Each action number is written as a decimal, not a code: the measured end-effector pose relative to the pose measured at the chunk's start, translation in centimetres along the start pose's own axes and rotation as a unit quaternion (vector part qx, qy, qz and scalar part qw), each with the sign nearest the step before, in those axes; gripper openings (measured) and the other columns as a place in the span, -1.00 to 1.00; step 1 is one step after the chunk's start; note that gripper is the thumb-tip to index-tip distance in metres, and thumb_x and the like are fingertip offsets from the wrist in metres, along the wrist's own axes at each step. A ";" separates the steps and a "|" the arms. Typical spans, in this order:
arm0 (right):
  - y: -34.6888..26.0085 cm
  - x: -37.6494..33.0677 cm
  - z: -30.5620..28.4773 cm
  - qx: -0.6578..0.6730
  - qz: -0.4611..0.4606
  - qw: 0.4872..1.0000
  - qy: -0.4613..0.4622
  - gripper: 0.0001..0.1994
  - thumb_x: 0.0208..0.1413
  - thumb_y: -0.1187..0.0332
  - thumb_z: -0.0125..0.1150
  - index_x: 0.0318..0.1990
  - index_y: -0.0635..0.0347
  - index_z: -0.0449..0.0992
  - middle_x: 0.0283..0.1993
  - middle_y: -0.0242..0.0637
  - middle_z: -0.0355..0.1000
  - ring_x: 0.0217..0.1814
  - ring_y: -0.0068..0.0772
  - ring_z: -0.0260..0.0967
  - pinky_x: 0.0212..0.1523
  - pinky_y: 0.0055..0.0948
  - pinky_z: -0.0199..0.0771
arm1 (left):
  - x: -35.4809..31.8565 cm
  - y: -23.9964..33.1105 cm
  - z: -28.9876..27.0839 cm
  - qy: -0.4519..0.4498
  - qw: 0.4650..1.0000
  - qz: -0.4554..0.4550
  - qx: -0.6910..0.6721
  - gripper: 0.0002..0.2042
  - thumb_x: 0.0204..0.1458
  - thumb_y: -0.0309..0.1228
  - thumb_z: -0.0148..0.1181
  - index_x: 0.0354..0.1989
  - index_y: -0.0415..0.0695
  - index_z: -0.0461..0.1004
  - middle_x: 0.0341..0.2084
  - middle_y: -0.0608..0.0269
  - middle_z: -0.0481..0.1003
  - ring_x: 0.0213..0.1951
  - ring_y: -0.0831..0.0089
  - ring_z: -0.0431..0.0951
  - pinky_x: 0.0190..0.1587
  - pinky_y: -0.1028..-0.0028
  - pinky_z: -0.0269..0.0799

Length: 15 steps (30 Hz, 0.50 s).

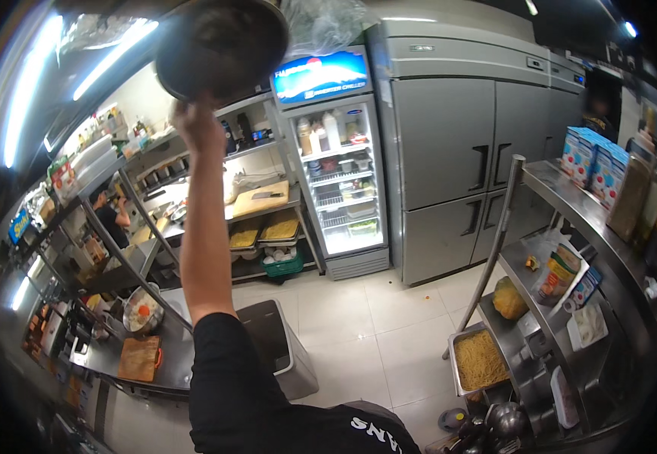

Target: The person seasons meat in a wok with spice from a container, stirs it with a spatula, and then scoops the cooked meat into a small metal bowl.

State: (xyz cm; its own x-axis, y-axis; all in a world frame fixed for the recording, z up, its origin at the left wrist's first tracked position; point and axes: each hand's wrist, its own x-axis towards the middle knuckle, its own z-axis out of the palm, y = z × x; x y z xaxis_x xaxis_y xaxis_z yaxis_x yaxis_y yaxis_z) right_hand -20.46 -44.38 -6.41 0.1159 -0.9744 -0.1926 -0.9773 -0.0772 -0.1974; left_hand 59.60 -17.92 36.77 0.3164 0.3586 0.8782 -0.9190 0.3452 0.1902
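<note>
My left arm, in a black sleeve, reaches up through the head view. At its end my left hand [198, 127] is closed round the handle of a dark round frying pan [222, 49], held high at the top edge. The pan's surface is blurred, and I cannot tell whether anything is in it. Behind the pan hang wrapped plastic [321, 26] and the lit header of a glass-door chiller [340, 178]. My right hand is out of view.
A grey bin [298, 363] stands beside my arm. Left, a steel counter holds a wooden board [139, 358] and a bowl [143, 309]; a person [109, 219] works beyond. Right, a steel rack [555, 197] carries cartons and bottles, near a noodle tray [480, 359]. Tall steel fridges [449, 144] stand behind.
</note>
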 end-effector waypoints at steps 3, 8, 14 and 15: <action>-4.9 1.6 0.8 0.017 -0.037 0.999 0.004 -0.67 0.13 0.19 0.23 -0.06 0.23 0.59 -0.07 0.02 0.54 -0.06 0.04 0.51 -0.10 -0.11 0.52 | 7.4 2.3 -3.3 0.125 0.990 0.068 -0.018 -0.69 -0.08 -0.60 0.29 -0.10 -0.34 0.51 -0.22 0.11 0.57 -0.29 0.37 0.61 -0.22 0.48 0.59; -13.3 2.9 2.6 0.040 -0.092 0.995 0.003 -0.66 0.14 0.19 0.22 -0.04 0.24 0.58 -0.05 0.02 0.53 -0.04 0.04 0.50 -0.07 -0.11 0.50 | 17.4 1.6 -11.3 0.151 0.979 0.127 0.060 -0.73 -0.16 -0.63 0.32 -0.20 -0.32 0.54 -0.29 0.12 0.59 -0.32 0.37 0.61 -0.29 0.45 0.56; -22.7 3.1 4.7 0.054 -0.134 0.990 -0.001 -0.66 0.15 0.20 0.21 -0.03 0.24 0.57 -0.02 0.02 0.52 -0.01 0.05 0.49 -0.04 -0.11 0.49 | 23.3 0.8 -16.5 0.109 0.975 0.159 0.111 -0.75 -0.18 -0.66 0.32 -0.27 -0.26 0.52 -0.39 0.16 0.58 -0.44 0.41 0.58 -0.40 0.45 0.51; -24.0 3.1 5.2 0.055 -0.142 0.988 -0.005 -0.66 0.15 0.20 0.21 -0.02 0.24 0.56 -0.02 0.02 0.51 -0.01 0.05 0.48 -0.04 -0.11 0.49 | 24.5 1.1 -17.8 0.099 0.979 0.146 0.098 -0.76 -0.18 -0.65 0.32 -0.28 -0.24 0.50 -0.41 0.18 0.57 -0.46 0.41 0.57 -0.41 0.45 0.51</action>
State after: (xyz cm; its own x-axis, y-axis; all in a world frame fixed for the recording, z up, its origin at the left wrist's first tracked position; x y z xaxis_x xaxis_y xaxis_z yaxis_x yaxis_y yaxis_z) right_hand 4.31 -44.43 -7.29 0.3860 -0.9141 -0.1239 -0.8796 -0.3242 -0.3481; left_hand 70.53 6.64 50.69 0.0555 0.5852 0.8090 -0.9984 0.0368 0.0418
